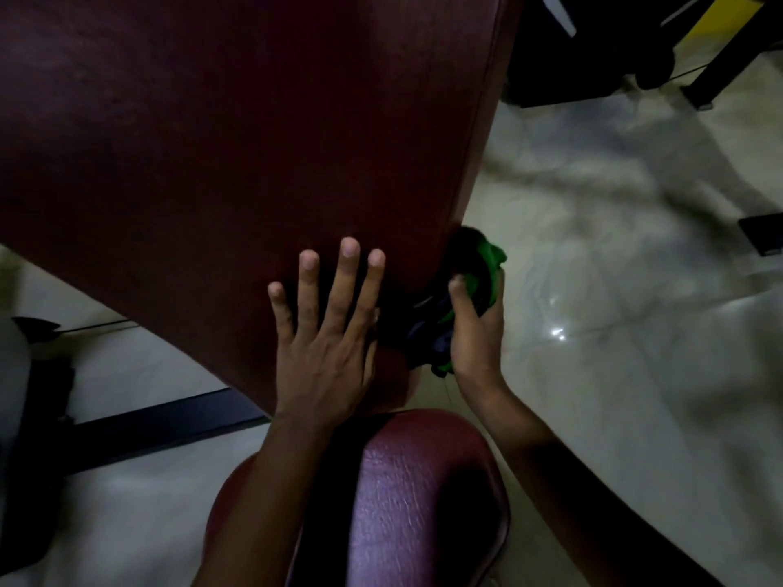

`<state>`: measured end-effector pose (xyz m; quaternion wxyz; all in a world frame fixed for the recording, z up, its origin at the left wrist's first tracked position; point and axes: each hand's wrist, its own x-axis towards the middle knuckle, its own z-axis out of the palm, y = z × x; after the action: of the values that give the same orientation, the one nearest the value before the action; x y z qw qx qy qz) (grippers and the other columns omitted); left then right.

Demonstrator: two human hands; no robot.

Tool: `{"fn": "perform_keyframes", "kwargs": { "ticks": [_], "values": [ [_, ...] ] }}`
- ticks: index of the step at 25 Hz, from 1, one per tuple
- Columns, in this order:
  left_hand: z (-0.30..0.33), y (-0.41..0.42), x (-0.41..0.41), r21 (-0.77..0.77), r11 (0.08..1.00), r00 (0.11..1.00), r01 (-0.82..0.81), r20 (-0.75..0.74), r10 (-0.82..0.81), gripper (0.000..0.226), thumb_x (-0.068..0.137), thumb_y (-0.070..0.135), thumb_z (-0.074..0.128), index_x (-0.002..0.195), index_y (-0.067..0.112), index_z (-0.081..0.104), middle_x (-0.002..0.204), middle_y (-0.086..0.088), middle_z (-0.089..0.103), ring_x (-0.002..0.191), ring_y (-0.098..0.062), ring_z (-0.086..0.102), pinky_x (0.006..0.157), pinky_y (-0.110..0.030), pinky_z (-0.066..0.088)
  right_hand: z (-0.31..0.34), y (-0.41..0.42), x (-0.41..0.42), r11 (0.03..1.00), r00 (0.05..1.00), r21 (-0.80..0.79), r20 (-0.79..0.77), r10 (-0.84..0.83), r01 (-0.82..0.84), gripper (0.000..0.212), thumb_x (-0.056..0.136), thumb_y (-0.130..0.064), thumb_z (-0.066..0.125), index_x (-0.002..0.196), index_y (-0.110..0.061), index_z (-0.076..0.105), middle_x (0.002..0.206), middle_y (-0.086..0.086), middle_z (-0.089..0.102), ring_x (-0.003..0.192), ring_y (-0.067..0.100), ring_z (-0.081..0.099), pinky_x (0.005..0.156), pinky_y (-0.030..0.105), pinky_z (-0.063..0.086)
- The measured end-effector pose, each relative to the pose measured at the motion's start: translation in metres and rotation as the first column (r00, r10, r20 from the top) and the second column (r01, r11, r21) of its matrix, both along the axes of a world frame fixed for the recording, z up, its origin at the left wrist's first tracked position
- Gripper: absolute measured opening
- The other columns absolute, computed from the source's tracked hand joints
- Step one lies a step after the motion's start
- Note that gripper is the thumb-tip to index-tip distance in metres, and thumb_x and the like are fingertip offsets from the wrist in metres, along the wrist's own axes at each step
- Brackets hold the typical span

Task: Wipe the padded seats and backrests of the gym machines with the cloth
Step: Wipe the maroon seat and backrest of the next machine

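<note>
- Backrest pad (220,133): large dark red padded panel, filling the upper left of the view; its right edge runs diagonally down to a lower corner near both hands.
- Floor (614,290): pale glossy tiles, open to the right of the pad, with a light reflection on them.
- Seat pad (406,502): maroon, rounded, directly below the backrest's lower corner, lying between the two forearms.
- Dark frame bar (161,425): lies on the floor at lower left, beneath the backrest pad.
- Black machine base (572,48) at upper right, with a yellow panel (720,19) behind it; well apart from the hands.
- Left hand (326,341): fingers straight and spread, palm flat on the backrest's face near its lower edge. Holds nothing.
- Right hand (474,328): fingers and thumb curled round the cloth, at the pad's right side edge.
- Cloth (478,264): green and dark, bunched, touching the side edge of the backrest just above the lower corner.
</note>
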<state>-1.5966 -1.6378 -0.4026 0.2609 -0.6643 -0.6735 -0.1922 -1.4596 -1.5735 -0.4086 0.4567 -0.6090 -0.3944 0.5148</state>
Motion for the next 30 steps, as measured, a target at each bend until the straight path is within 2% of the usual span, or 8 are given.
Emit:
{"fn": "perform_keyframes", "kwargs": {
  "ticks": [4, 7, 10, 15, 19, 23, 26, 30],
  "values": [
    [-0.020, -0.003, 0.010, 0.029, 0.999, 0.999, -0.019, 0.047, 0.017, 0.065, 0.101, 0.031, 0.035, 0.152, 0.018, -0.003, 0.157, 0.000, -0.021, 0.144, -0.025, -0.021, 0.115, -0.045, -0.014, -0.041, -0.008, 0.000, 0.957, 0.997, -0.291, 0.068, 0.032, -0.011, 0.038, 0.091, -0.009, 0.049, 0.128, -0.012, 0.051, 0.086, -0.001, 0.060, 0.070, 0.019, 0.055, 0.071, 0.036, 0.045],
    [-0.040, -0.013, 0.011, -0.024, 1.000, 0.999, -0.009, 0.041, 0.010, 0.061, 0.102, 0.032, 0.031, 0.152, 0.018, -0.002, 0.157, 0.000, -0.020, 0.144, -0.024, -0.020, 0.115, -0.045, -0.013, -0.040, -0.006, 0.001, 0.975, 0.997, -0.214, -0.023, -0.069, 0.062, 0.029, 0.091, -0.011, 0.052, 0.119, -0.020, 0.054, 0.094, -0.005, 0.063, 0.085, 0.016, 0.060, 0.081, 0.032, 0.049],
    [-0.057, -0.018, 0.009, -0.021, 1.000, 1.000, -0.006, 0.031, 0.006, 0.061, 0.102, 0.033, 0.030, 0.152, 0.018, -0.001, 0.158, 0.001, -0.019, 0.144, -0.023, -0.019, 0.115, -0.045, -0.013, -0.044, -0.010, -0.001, 0.983, 0.996, -0.160, -0.014, -0.089, 0.085, 0.040, 0.093, -0.013, 0.052, 0.132, -0.016, 0.048, 0.107, -0.004, 0.062, 0.095, 0.012, 0.058, 0.088, 0.026, 0.046],
    [-0.062, -0.015, 0.007, 0.018, 1.000, 1.000, -0.012, 0.023, 0.012, 0.061, 0.102, 0.035, 0.031, 0.152, 0.018, -0.002, 0.158, 0.000, -0.019, 0.144, -0.023, -0.019, 0.115, -0.045, -0.014, -0.081, -0.006, -0.002, 0.819, 0.999, -0.574, -0.024, -0.032, 0.012, 0.037, 0.089, -0.013, 0.042, 0.124, -0.007, 0.055, 0.105, 0.015, 0.065, 0.090, 0.029, 0.063, 0.085, 0.043, 0.054],
    [-0.064, -0.013, 0.003, 0.021, 1.000, 1.000, 0.010, 0.003, -0.010, 0.061, 0.103, 0.036, 0.028, 0.152, 0.018, -0.003, 0.158, 0.000, -0.020, 0.144, -0.022, -0.020, 0.114, -0.044, -0.015, -0.086, 0.004, 0.000, 0.891, 0.998, -0.450, 0.031, -0.059, 0.066, 0.042, 0.080, -0.019, 0.047, 0.120, -0.011, 0.057, 0.104, 0.012, 0.065, 0.091, 0.029, 0.063, 0.085, 0.043, 0.053],
    [-0.081, -0.017, 0.001, 0.040, 0.999, 1.000, 0.006, -0.024, -0.005, 0.068, 0.100, 0.036, 0.038, 0.152, 0.018, -0.002, 0.158, -0.001, -0.018, 0.144, -0.023, -0.019, 0.115, -0.044, -0.015, -0.116, -0.003, 0.000, 0.788, 0.999, -0.615, 0.015, 0.045, -0.026, 0.043, 0.085, -0.021, 0.043, 0.123, -0.004, 0.056, 0.106, 0.017, 0.066, 0.092, 0.031, 0.064, 0.085, 0.044, 0.055],
    [-0.089, -0.022, 0.001, 0.017, 1.000, 0.999, 0.001, -0.034, 0.000, 0.069, 0.100, 0.036, 0.039, 0.152, 0.018, -0.002, 0.158, 0.000, -0.019, 0.144, -0.023, -0.019, 0.115, -0.043, -0.015, -0.132, 0.003, 0.002, 0.766, 0.999, -0.641, -0.036, 0.033, -0.049, 0.054, 0.074, -0.033, 0.046, 0.119, -0.006, 0.059, 0.106, 0.019, 0.068, 0.095, 0.035, 0.066, 0.085, 0.052, 0.054],
    [-0.092, -0.020, 0.001, 0.010, 1.000, 0.999, 0.004, -0.045, -0.003, 0.069, 0.100, 0.036, 0.038, 0.152, 0.018, -0.004, 0.157, 0.000, -0.021, 0.143, -0.023, -0.021, 0.114, -0.044, -0.016, -0.139, 0.005, 0.004, 0.775, 0.999, -0.631, -0.041, 0.010, -0.034, 0.037, 0.093, -0.030, 0.044, 0.116, -0.007, 0.061, 0.104, 0.017, 0.068, 0.092, 0.033, 0.066, 0.080, 0.044, 0.057]
  ]
}}
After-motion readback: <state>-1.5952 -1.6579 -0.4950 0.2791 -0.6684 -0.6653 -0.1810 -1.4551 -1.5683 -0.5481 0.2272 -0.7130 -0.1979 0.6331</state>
